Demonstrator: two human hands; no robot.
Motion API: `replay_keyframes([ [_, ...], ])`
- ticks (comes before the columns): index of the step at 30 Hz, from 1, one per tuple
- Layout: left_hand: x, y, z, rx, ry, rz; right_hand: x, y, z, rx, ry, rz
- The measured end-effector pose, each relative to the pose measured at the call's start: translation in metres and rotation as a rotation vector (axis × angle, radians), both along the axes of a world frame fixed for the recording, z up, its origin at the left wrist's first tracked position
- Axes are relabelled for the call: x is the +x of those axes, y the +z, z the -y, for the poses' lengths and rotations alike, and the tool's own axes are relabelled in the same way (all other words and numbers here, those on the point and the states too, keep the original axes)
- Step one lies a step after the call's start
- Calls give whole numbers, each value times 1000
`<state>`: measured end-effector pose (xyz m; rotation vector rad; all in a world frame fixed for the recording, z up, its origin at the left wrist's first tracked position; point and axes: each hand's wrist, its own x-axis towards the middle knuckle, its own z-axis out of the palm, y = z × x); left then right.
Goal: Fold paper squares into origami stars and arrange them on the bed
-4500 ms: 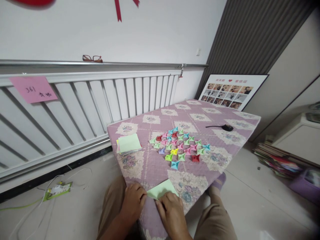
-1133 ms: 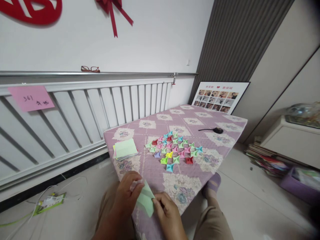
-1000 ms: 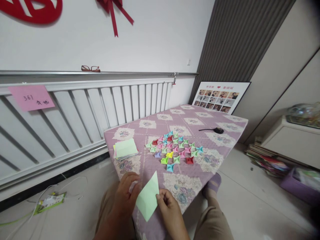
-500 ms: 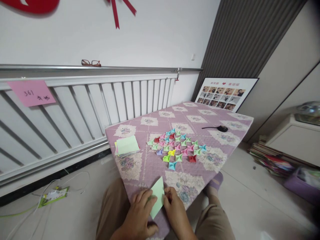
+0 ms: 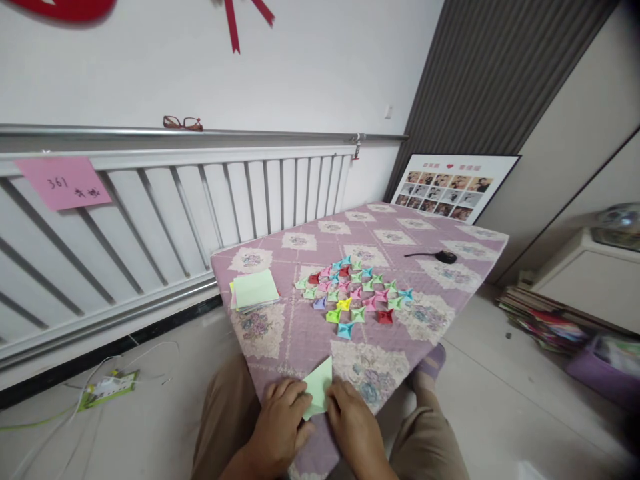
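Note:
A folded sheet of light green paper (image 5: 318,392) lies on the near corner of the table, between my two hands. It shows a pointed top and a folded lower edge. My left hand (image 5: 281,419) rests on its left side, fingers laid over the edge and thumb apart. At the right edge, the curled fingers of my right hand (image 5: 353,419) pinch the paper; their tips are partly hidden. Beyond the hands stand several small folded paper stars (image 5: 345,330) in blue, green, pink, red and yellow. To the left is a stack of square paper sheets (image 5: 256,291).
A purple flowered cloth covers the table (image 5: 305,340). A black object with a thin tail (image 5: 445,257) lies to the right. A white radiator (image 5: 250,197) runs along the wall, with glasses (image 5: 183,123) on the pipe above. A photo board (image 5: 450,187) leans at the back.
The green paper has been folded at its lower end and is now shorter, its tip shifted slightly right. My right hand has flattened a little against its right edge.

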<state>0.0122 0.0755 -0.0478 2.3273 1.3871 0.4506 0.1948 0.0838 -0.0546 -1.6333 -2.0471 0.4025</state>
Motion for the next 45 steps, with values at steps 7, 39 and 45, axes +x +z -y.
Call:
replay_keyframes([
  [7, 3, -4, -13, 4, 56, 87, -2, 11, 11, -52, 114, -30],
  [39, 2, 2, -22, 93, 357, -164, -13, 4, -4, -40, -107, 126],
  [45, 21, -7, -12, 113, 95, -216, -10, 0, -4, -34, -86, 90],
])
